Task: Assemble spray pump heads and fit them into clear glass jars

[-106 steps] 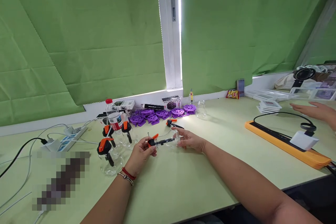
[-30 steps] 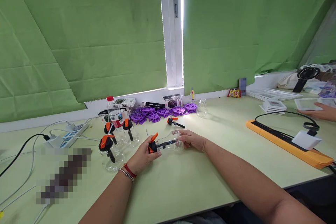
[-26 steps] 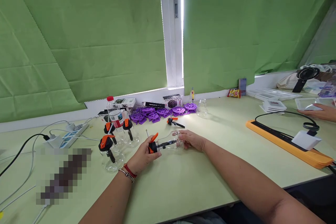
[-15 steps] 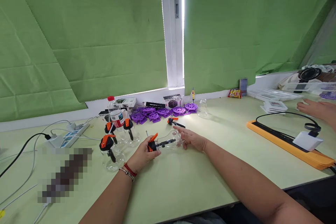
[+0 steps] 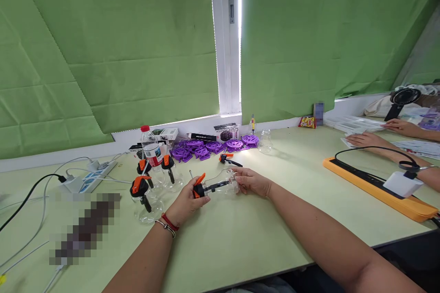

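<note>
A clear glass bottle with a black and orange cap lies tilted sideways between my hands, a dark tube showing inside it. My left hand is closed around the cap end. At the bottle's base, my right hand grips the glass with curled fingers. Left of my hands stand similar capped bottles: one in front, two behind it with orange-topped caps. Beyond the held bottle, a loose orange and black cap with a dark tube lies on the table.
Purple plastic parts lie along the back, beside an uncapped clear bottle and a red-capped drink bottle. A white power strip with cables is left, an orange power strip right. Another person's hands handle white items there.
My right hand has closed further around the bottle's base; my left hand is nearly still. At the right, another person's hands have moved in over the white items, and a black fan stands more upright.
</note>
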Demonstrator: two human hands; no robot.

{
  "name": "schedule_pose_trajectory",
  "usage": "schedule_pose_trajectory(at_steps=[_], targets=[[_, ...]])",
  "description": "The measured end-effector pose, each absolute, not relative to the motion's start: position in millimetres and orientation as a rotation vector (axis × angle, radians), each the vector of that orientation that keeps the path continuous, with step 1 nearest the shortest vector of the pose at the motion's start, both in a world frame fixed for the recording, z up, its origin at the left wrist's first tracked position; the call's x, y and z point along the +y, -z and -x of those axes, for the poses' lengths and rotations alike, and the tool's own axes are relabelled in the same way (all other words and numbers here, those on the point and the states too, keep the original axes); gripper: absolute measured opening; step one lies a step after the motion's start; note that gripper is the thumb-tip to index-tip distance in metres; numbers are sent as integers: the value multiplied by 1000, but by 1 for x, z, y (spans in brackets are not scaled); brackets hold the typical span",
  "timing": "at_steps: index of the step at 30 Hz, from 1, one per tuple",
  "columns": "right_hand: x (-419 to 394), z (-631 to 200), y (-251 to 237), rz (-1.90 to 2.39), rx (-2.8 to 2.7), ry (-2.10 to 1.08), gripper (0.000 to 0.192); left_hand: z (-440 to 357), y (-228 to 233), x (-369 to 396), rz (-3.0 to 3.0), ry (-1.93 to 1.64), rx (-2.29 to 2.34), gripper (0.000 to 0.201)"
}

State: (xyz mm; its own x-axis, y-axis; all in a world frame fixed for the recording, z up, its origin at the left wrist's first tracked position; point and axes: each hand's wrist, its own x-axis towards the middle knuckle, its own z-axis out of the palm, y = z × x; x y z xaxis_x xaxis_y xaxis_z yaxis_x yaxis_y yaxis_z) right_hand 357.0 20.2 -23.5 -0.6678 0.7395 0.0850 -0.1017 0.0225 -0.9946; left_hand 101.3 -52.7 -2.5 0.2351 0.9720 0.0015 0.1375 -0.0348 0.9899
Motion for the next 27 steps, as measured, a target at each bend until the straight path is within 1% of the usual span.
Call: schedule_pose_trajectory(at_steps=[5, 11, 15, 17, 20, 21, 22, 27], targets=[[19, -355, 21, 705, -1720, -1700, 38, -100, 7, -51, -1445, -959, 1108, 75], [20, -353, 24, 767, -1750, -1658, 42, -101, 4, -52, -1473, -939, 1114, 74], [19, -354, 22, 754, -1775, -1588, 44, -100, 2, -52, -1453, -934, 1140, 77], [19, -356, 21, 677, -1764, -1582, 49, -99, 2, -51, -1429, -940, 1147, 79], [21, -360, 22, 577, -1763, -1616, 80, -98, 3, -50, -1405, -944, 1161, 79], [22, -360, 23, 566, -1777, -1622, 86, -98, 3, -50, -1404, -943, 1162, 79], [23, -360, 24, 562, -1791, -1623, 87, -98, 3, -50, -1404, -942, 1163, 78], [26, -359, 28, 570, -1776, -1649, 82, -99, -1, -52, -1416, -922, 1172, 75]])
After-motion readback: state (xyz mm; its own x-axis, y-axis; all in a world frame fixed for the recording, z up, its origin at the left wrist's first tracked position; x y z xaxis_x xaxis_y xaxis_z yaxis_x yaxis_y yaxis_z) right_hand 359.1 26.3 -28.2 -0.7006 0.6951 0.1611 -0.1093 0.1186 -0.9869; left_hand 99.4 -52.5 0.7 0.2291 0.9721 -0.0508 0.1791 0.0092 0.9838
